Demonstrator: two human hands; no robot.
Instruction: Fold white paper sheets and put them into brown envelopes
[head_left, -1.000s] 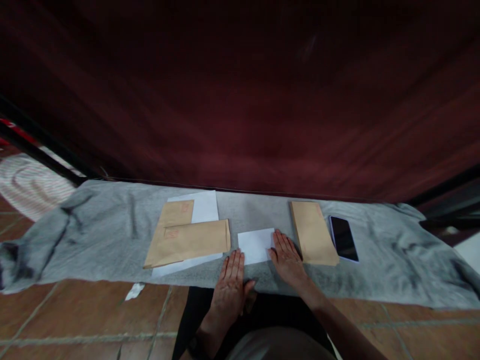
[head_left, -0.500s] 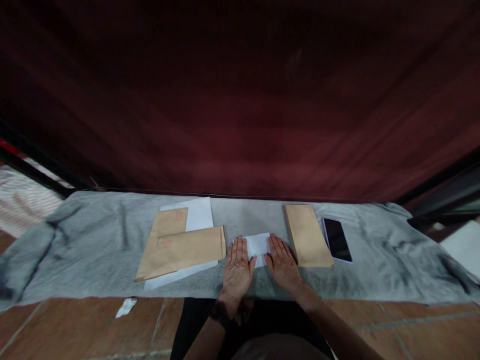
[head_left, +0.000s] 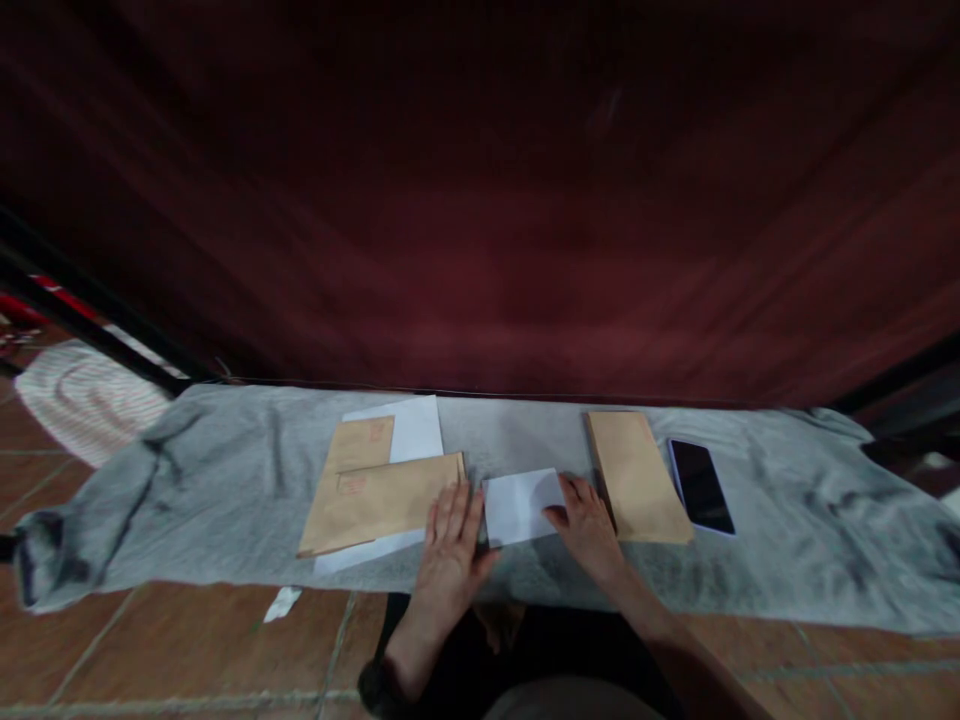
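A folded sheet of white paper (head_left: 519, 507) lies in front of me on the grey cloth. My right hand (head_left: 590, 525) has its right edge between thumb and fingers. Just left of the paper, my left hand (head_left: 450, 550) is open, fingers stretched out and thumb apart. Its fingertips reach the right end of a brown envelope (head_left: 405, 490). That envelope lies across another brown envelope (head_left: 330, 515), and white sheets (head_left: 416, 425) show from under both. To the right of my right hand is a stack of brown envelopes (head_left: 641, 480).
A phone (head_left: 703, 485) with a pale purple edge lies right of the stack. The grey cloth (head_left: 247, 480) covers a long narrow surface against a dark red sheet (head_left: 480, 250). A white scrap (head_left: 283, 603) is on the tiled floor, and striped fabric (head_left: 90, 400) shows at left.
My left hand has come off the paper and moved left towards the envelopes. My right hand has gone from lying flat to holding the paper's right edge. The view has shifted slightly.
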